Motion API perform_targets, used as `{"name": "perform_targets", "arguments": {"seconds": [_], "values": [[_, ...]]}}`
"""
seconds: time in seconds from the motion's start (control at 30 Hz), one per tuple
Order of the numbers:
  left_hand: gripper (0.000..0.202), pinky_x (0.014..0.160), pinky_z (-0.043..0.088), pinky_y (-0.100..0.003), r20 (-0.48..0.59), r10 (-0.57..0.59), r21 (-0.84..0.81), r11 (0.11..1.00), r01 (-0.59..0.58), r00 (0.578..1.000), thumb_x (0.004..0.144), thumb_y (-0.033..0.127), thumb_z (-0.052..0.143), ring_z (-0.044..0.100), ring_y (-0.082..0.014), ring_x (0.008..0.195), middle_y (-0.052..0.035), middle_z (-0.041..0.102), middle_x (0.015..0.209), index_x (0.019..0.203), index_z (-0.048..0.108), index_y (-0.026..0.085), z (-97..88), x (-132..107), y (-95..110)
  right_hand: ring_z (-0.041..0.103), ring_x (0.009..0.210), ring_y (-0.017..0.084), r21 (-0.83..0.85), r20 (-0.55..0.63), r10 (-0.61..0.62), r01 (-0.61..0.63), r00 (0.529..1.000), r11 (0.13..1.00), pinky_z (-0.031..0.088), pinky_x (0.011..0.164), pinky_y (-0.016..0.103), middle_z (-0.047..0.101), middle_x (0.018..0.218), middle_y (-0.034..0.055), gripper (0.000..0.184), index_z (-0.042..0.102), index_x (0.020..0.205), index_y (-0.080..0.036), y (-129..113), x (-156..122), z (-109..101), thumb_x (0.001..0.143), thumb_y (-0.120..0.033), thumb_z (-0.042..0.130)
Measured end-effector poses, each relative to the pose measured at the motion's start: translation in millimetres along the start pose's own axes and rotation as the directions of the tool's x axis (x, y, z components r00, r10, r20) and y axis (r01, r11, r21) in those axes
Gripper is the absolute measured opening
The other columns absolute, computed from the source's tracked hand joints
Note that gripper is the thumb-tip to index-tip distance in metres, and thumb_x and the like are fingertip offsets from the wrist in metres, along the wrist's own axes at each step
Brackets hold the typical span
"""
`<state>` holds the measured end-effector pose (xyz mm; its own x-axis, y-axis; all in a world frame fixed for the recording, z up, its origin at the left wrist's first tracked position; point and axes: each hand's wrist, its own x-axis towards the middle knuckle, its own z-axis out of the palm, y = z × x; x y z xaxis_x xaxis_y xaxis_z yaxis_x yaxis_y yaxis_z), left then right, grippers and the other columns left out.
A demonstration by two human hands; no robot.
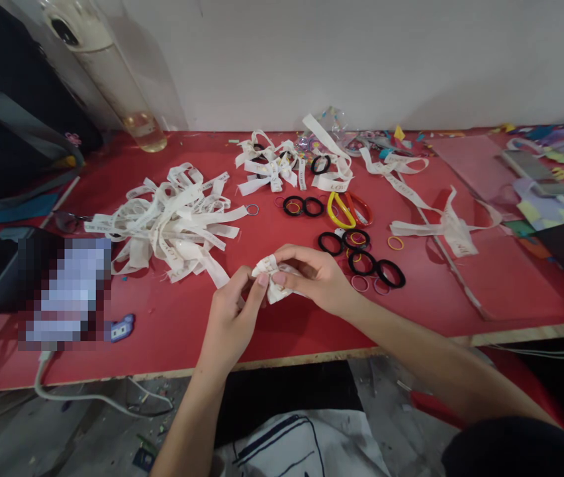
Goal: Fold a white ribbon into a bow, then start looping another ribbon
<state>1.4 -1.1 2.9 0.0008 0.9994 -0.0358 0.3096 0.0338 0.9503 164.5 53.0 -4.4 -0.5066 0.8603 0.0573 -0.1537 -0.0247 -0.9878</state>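
Near the table's front edge, my left hand (236, 310) and my right hand (314, 275) pinch a gathered white ribbon (273, 281) between thumbs and fingers. Both hands are closed on it, and part of the ribbon is hidden behind my fingers. Just right of my right hand lie several black hair ties (361, 262) with thin coloured rubber bands among them. A large heap of printed white ribbons (173, 222) is left of my hands. Farther back, ribbon bows (275, 169) lie together with black hair ties.
A yellow hair clip (340, 211) and a red one (360, 209) lie mid-table. Loose ribbons (455, 228) stretch to the right. At left are a charging phone (68, 288), a purple trinket (121, 328) and a tall bottle (113, 79). Paper scraps (545, 212) cover the right side.
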Motion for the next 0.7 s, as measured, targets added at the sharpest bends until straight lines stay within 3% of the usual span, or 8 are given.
{"name": "perform_targets", "arguments": {"seconds": [0.7], "values": [[0.034, 0.050, 0.033, -0.019, -0.002, 0.009, -0.013, 1.000, -0.009, 1.000, 0.095, 0.042, 0.046, 0.042, -0.0078, 0.054, 0.0047, 0.046, 0.060, 0.070, 0.046, 0.018, -0.4, 0.2, -0.4, 0.056, 0.077, 0.011, 0.005, 0.005, -0.025, 0.024, 1.000, 1.000, 0.048, 0.069, 0.023, 0.062, 0.090, 0.0020, 0.017, 0.067, 0.097, -0.019, -0.8, 0.2, 0.8, 0.081, -0.026, 0.070]]}}
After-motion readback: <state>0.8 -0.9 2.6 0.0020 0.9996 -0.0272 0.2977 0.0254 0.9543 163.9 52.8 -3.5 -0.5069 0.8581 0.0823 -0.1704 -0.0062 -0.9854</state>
